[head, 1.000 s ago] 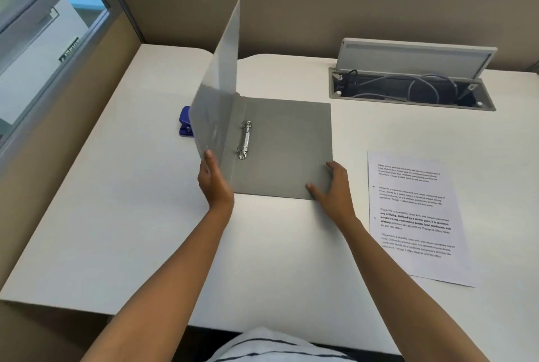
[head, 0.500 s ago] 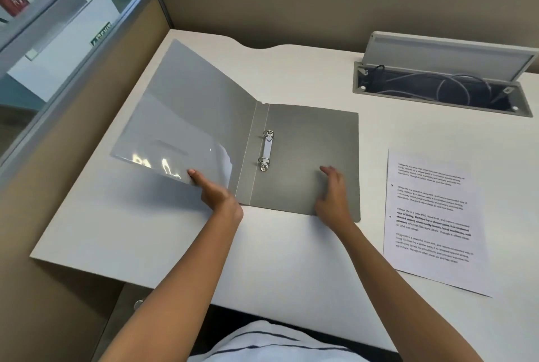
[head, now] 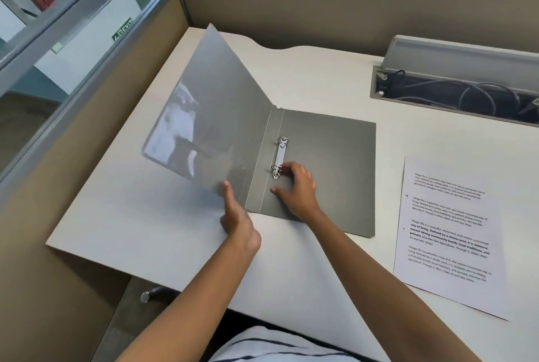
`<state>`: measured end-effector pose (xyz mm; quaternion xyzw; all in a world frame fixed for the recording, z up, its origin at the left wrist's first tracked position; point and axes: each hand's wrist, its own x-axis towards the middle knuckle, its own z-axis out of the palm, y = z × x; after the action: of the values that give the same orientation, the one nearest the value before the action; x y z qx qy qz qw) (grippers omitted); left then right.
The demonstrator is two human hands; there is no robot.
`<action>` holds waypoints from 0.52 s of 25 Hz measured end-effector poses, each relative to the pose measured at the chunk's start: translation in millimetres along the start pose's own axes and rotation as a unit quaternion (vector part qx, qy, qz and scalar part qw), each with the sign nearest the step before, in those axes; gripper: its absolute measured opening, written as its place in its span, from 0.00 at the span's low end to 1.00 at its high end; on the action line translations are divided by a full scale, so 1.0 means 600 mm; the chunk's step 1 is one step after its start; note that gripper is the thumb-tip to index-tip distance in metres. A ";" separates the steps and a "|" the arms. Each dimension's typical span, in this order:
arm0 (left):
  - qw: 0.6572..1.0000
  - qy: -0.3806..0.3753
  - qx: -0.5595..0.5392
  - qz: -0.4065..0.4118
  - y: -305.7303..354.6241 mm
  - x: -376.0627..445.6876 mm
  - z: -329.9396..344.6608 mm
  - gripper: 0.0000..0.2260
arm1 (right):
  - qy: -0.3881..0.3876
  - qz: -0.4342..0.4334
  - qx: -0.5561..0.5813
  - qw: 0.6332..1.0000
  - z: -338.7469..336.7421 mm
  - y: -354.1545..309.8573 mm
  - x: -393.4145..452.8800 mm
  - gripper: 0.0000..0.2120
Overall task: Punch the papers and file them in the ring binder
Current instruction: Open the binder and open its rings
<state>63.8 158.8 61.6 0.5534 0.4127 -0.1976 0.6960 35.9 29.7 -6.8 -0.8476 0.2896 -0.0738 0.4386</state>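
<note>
A grey ring binder (head: 326,175) lies open in the middle of the white desk (head: 145,221). Its translucent front cover (head: 215,116) is swung out to the left and still slants up off the desk. My left hand (head: 236,216) touches the cover's near edge with straight fingers. My right hand (head: 297,189) rests on the back cover, its bent fingertips hooked on the lower ring of the metal ring mechanism (head: 280,157), thumb flat on the binder. A printed sheet of paper (head: 446,233) lies to the right of the binder. No hole punch shows.
An open cable tray (head: 455,99) with its lid up and cords inside sits at the back right. Tan partition walls (head: 291,6) close the back and left. The desk's left and near edges run close to my left arm.
The front cover has gone from upright to swung out to the left. My right hand has moved from the back cover's near edge up to the lower ring. My left hand slid towards the spine.
</note>
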 end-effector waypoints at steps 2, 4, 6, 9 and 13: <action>0.994 -0.096 0.049 0.026 -0.025 -0.036 0.008 0.19 | -0.004 0.005 -0.014 1.000 -0.001 -0.005 0.004 0.24; 0.959 -0.196 0.141 0.151 -0.027 -0.060 0.027 0.16 | -0.005 0.003 -0.020 1.000 -0.001 -0.010 0.006 0.20; 0.860 -0.245 0.289 0.342 -0.014 -0.050 0.050 0.06 | -0.008 0.001 -0.029 1.000 -0.004 -0.014 0.003 0.16; 0.713 -0.250 0.439 0.485 0.010 -0.017 0.066 0.10 | -0.015 0.000 -0.041 0.999 -0.014 -0.014 -0.005 0.13; 0.598 -0.198 0.537 0.562 -0.005 0.020 0.047 0.20 | -0.015 0.011 -0.042 0.999 -0.020 0.002 -0.033 0.16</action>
<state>78.5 133.9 51.6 0.8973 -0.3077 -0.0581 0.3112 14.5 31.7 2.2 -0.8627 0.2954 -0.0440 0.4080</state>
